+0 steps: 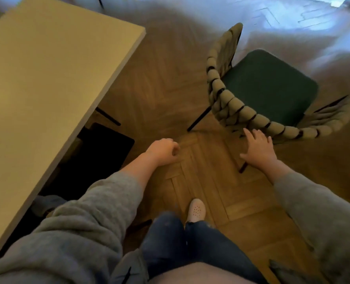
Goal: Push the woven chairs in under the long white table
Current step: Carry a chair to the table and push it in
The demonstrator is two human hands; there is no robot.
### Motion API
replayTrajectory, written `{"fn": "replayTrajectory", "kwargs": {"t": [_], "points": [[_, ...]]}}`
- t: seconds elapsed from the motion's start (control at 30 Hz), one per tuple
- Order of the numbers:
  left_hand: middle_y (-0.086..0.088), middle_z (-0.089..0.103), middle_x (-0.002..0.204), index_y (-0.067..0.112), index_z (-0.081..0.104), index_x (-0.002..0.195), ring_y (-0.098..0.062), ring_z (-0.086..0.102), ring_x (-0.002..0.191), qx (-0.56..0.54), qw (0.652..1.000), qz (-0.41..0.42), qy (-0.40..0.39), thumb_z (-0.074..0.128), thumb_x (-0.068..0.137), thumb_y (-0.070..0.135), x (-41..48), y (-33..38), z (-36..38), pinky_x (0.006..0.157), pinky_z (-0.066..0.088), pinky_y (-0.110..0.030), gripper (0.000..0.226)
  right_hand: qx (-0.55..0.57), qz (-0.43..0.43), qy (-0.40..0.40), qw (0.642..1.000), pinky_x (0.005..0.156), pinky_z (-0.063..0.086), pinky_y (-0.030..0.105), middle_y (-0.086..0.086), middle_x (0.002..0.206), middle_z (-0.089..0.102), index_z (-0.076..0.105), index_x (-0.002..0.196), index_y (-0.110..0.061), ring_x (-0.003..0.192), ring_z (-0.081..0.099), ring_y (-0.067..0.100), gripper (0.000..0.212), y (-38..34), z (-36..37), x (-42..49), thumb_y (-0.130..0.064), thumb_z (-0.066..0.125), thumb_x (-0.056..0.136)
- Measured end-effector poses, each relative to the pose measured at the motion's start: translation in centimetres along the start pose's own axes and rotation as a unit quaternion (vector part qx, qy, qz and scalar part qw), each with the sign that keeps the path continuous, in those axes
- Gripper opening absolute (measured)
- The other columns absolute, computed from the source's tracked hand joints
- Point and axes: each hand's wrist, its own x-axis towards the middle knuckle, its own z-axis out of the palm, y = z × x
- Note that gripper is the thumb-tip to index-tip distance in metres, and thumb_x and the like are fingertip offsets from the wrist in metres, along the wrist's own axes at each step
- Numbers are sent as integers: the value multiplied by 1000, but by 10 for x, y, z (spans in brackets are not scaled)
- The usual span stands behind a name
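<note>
At the bottom of the frame, my jeans [166, 238] and one pale perforated shoe [196, 210] stand on the herringbone wood floor [166, 78]. My grey sleeves [84, 218] run up from the lower left and lower right corners.

At centre, my left hand [163, 151] hangs over bare floor, its fingers curled into a loose fist that holds nothing. Right of centre, my right hand [258, 148] is spread wide, palm down, fingers straight and fanned toward the woven chair [241, 111]. The fingertips lie at the lower edge of its braided back; I cannot tell whether they touch it.

The woven chair stands in the right half of the frame, out on the open floor and well apart from the long white table [47, 68]. Its thick olive braid curves round a dark green seat [272, 85], and the back faces me. Thin black legs splay from under it toward the centre.

The table fills the left side, its long edge running from the lower left up to a corner at upper centre. Beneath that edge, a second dark seat [106, 144] sits partly tucked under, with one black leg [108, 116] showing beside it.

Beyond, at the top right, the floor blurs into pale window glare.
</note>
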Motion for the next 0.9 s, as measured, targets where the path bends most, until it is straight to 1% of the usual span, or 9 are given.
{"fn": "replayTrajectory", "kwargs": {"t": [0.23, 0.33, 0.43, 0.5, 0.53, 0.6, 0.67, 0.77, 0.9], "points": [[-10, 25, 157, 25, 30, 151, -28, 26, 144, 85, 991, 95, 33, 56, 96, 26, 115, 49, -70, 117, 27, -43, 61, 17, 57, 66, 996, 120, 16, 54, 16, 154, 27, 16, 155, -21, 146, 21, 33, 95, 47, -29, 59, -36, 74, 82], [-10, 15, 161, 24, 21, 154, -28, 13, 149, 153, 975, 152, 58, 55, 97, 20, 167, 71, -96, 121, 13, -47, 67, 54, 107, -25, 993, 119, 20, 53, 12, 147, 40, 14, 155, -25, 139, 36, 30, 94, 61, -36, 85, -36, 73, 83], [-9, 11, 162, 24, 11, 156, -29, 6, 150, 250, 945, 205, 50, 55, 97, 19, 221, 89, -116, 122, 6, -49, 74, 68, 124, -81, 987, 115, 30, 49, 1, 122, 60, 34, 148, -30, 119, 56, 22, 63, 73, -36, 103, -27, 62, 92], [-9, 15, 162, 23, 2, 156, -30, 6, 150, 300, 928, 223, 7, 55, 97, 18, 254, 98, -125, 121, 5, -51, 79, 88, 139, -76, 983, 110, 34, 48, -8, 102, 63, 57, 125, -35, 108, 59, 19, 34, 77, -31, 112, -22, 57, 93], [-9, 19, 161, 23, -2, 156, -30, 9, 150, 313, 923, 223, -15, 55, 97, 18, 268, 101, -129, 121, 6, -51, 82, 89, 148, -77, 982, 110, 33, 49, -10, 97, 62, 61, 114, -37, 106, 60, 17, 26, 77, -29, 117, -21, 56, 93], [-10, 26, 158, 21, -6, 156, -31, 12, 149, 339, 914, 217, -47, 53, 97, 17, 293, 106, -135, 121, 7, -52, 84, 73, 160, -76, 981, 112, 29, 52, -10, 98, 62, 62, 113, -40, 105, 59, 16, 27, 78, -26, 126, -22, 51, 95], [-12, 28, 157, 20, -3, 157, -33, 13, 148, 378, 898, 218, -67, 51, 99, 19, 310, 111, -138, 121, 9, -52, 79, 61, 154, -78, 983, 113, 27, 51, -9, 102, 62, 60, 119, -42, 106, 58, 15, 32, 83, -23, 132, -23, 49, 95], [-13, 29, 156, 19, 17, 155, -35, 15, 148, 427, 873, 224, -73, 48, 100, 22, 328, 125, -140, 120, 14, -52, 63, 58, 150, -75, 984, 112, 26, 49, -8, 109, 64, 58, 125, -44, 110, 58, 15, 39, 100, -26, 142, -21, 49, 95], [-5, 57, 133, 23, 52, 134, -27, 48, 129, 432, 876, 202, -70, 47, 100, 23, 341, 144, -141, 113, 30, -45, 34, 35, 148, -84, 985, 111, 27, 47, -8, 111, 64, 56, 127, -44, 112, 58, 15, 41, 121, -36, 157, -20, 51, 93]]}}
